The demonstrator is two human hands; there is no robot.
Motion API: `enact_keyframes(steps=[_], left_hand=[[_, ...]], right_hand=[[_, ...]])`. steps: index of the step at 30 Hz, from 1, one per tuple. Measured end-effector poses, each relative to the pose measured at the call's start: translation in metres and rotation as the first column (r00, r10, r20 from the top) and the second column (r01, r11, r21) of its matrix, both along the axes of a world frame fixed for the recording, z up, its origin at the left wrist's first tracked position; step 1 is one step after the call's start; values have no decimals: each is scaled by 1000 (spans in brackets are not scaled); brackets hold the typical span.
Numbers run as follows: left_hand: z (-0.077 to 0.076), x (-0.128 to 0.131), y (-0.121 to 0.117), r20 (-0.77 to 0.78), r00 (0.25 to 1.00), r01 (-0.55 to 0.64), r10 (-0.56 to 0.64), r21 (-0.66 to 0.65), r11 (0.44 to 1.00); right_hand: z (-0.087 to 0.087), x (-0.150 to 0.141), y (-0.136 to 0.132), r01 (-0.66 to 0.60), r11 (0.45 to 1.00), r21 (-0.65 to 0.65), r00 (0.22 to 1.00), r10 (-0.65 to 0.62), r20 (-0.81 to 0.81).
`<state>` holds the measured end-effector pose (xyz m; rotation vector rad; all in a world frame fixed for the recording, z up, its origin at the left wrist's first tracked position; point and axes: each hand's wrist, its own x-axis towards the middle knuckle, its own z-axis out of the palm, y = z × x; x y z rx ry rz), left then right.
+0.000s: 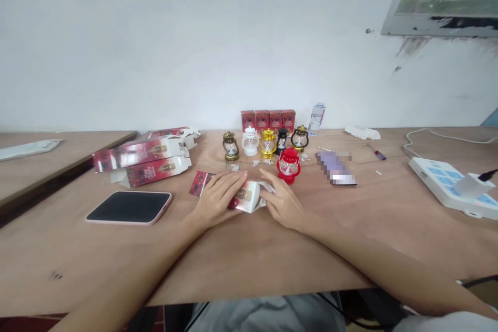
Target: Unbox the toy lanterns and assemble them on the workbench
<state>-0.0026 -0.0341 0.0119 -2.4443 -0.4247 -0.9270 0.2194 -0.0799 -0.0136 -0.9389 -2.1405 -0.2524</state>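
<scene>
A small red and white cardboard box [246, 197] lies on the table in front of me, printed with a lantern picture. My left hand [221, 194] is wrapped over its left part, pressing it against the tabletop. At the box's right end, my right hand [283, 201] grips the pale end flaps, its index finger pointing forward. Part of the box is hidden under my fingers. Just beyond my right hand stands a red miniature lantern [288, 167]. Behind it is a row of upright lanterns, among them a white one [250, 142] and a gold one [268, 144].
Flattened red boxes [148, 158] are piled at left, behind a phone [128, 208]. Several closed boxes [268, 119] and a bottle [316, 118] stand by the wall. On the right are a purple packet [334, 167], a screwdriver [378, 154] and a power strip [453, 184].
</scene>
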Motion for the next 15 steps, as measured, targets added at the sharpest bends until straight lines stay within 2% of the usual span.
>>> enact_keyframes(steps=[3,10,15], left_hand=[[1,1,0,19,1000,11,-11,-7,1000],[6,5,-5,11,1000,5,-5,30,1000],[11,6,-9,33,999,25,-26,47,999]], right_hand=[[-2,3,1,-83,994,76,995,87,-44],[-6,7,1,-174,964,200,967,206,-151],[-10,8,3,-124,903,412,972,195,-134]])
